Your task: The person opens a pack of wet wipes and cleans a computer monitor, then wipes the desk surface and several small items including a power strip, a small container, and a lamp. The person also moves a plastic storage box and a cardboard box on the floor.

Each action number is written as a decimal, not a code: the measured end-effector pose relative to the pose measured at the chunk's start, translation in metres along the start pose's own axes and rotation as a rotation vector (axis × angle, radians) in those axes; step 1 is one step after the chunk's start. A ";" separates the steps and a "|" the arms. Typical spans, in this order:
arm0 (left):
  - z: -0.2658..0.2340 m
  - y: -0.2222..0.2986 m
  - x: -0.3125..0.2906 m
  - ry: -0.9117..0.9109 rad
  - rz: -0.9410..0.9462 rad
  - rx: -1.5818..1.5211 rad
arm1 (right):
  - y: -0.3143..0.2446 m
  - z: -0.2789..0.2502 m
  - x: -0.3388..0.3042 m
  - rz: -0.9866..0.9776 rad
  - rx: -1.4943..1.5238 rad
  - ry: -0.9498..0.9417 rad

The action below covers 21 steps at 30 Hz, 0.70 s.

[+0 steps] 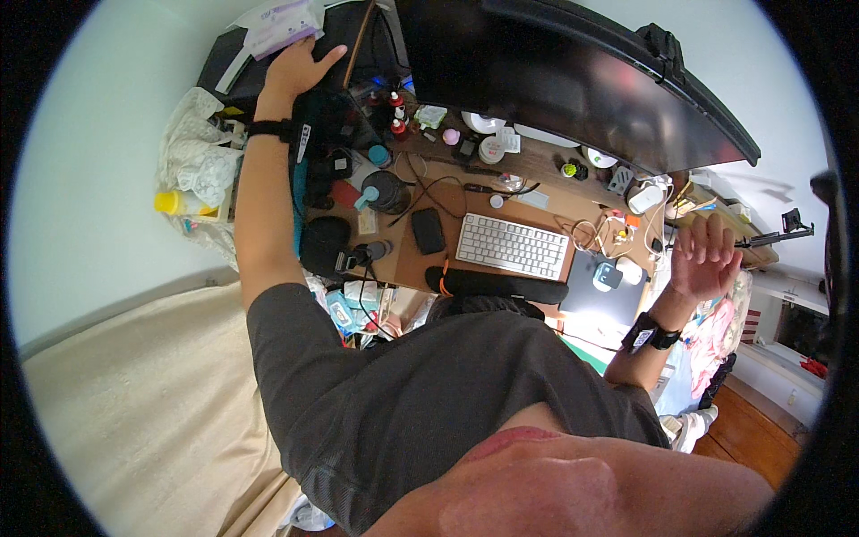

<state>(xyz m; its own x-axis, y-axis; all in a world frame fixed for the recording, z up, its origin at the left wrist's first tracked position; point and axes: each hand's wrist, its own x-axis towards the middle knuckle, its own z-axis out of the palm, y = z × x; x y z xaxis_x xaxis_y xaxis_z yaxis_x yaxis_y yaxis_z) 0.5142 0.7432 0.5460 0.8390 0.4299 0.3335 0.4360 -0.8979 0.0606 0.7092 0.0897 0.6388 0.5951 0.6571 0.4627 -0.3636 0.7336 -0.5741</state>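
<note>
At the upper left my left hand point(297, 70) reaches to the lower edge of a white and purple soft packet point(284, 27). My thumb stands out to the side, and the fingertips are partly hidden at the packet's edge. The packet lies on top of a black case point(231, 55). On the right, my right hand point(707, 259) is raised beside the desk's right side, palm showing. Its fingers are loosely bent and apart, with nothing in them. A dark mouse pad point(586, 273) with a mouse point(629, 270) lies nearest to it.
A large black monitor point(555, 67) spans the far side. On the desk are a white keyboard point(512, 245), a black wrist rest point(501, 285), a dark bottle point(386, 191), small red bottles point(398, 128) and loose cables. A bagged bin point(192, 152) stands at left; a toy rifle point(777, 236) juts out at right.
</note>
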 end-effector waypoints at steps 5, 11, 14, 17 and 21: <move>0.027 0.001 0.032 -0.024 -0.069 -0.046 | 0.012 0.002 0.004 0.030 0.013 -0.028; 0.042 0.018 0.057 -0.048 -0.066 -0.027 | 0.025 0.007 0.007 0.061 0.014 -0.047; 0.026 0.037 0.044 -0.102 -0.035 -0.091 | 0.027 0.006 0.005 0.067 0.013 -0.055; 0.016 0.063 -0.001 0.090 0.109 -0.051 | 0.026 0.003 0.002 0.060 0.024 -0.049; 0.015 0.065 -0.012 0.074 0.129 -0.034 | 0.024 0.001 -0.003 0.040 0.036 0.008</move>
<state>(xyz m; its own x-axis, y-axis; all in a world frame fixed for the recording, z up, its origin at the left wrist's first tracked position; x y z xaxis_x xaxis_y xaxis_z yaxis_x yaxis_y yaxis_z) 0.5376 0.6810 0.5319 0.8607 0.3037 0.4087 0.3138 -0.9485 0.0441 0.6982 0.1055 0.6243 0.5852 0.6849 0.4340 -0.4132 0.7124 -0.5672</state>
